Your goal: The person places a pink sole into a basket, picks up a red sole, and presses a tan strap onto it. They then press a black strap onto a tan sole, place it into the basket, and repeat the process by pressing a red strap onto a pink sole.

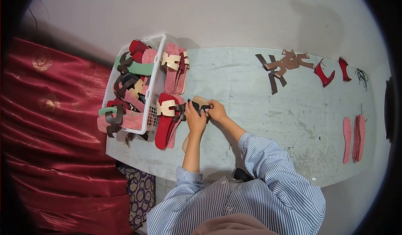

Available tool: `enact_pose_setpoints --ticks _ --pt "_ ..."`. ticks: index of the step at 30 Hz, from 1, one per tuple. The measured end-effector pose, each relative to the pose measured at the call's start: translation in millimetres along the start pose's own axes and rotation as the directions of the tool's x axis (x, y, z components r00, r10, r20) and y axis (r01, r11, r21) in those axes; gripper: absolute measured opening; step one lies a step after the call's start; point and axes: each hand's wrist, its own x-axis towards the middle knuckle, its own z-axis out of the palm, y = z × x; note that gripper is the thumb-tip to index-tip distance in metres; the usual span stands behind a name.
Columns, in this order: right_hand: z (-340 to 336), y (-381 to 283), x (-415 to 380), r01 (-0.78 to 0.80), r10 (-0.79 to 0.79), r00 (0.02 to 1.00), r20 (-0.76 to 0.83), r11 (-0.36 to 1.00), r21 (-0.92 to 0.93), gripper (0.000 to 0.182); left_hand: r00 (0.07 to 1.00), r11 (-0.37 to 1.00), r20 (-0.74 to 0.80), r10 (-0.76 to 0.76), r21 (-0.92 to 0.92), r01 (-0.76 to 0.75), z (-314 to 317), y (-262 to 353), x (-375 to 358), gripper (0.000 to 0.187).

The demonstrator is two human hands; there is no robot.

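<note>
A beige-soled sandal with a black strap lies at the middle left of the table. My left hand is closed over its strap area, hiding much of the sole. From the other side, my right hand pinches the edge of the black strap, its fingertips close to those of my left hand. Just left of my hands, a red sandal with a cream strap rests partly over a pink sole. Dark brown strap pieces touch that pair.
A white plastic basket full of sandals and straps stands at left, pink sandals beside it. Brown strap pieces, red pieces and black cords lie far right. Pink soles are stacked near the table's right edge.
</note>
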Motion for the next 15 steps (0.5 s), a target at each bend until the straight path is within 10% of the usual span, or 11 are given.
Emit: enact_pose_setpoints --ticks 15 --pt "0.3 -8.8 -5.2 -0.084 0.084 0.996 0.013 0.993 0.085 0.032 0.964 0.901 0.035 -0.265 -0.348 0.261 18.5 -29.1 18.1 0.032"
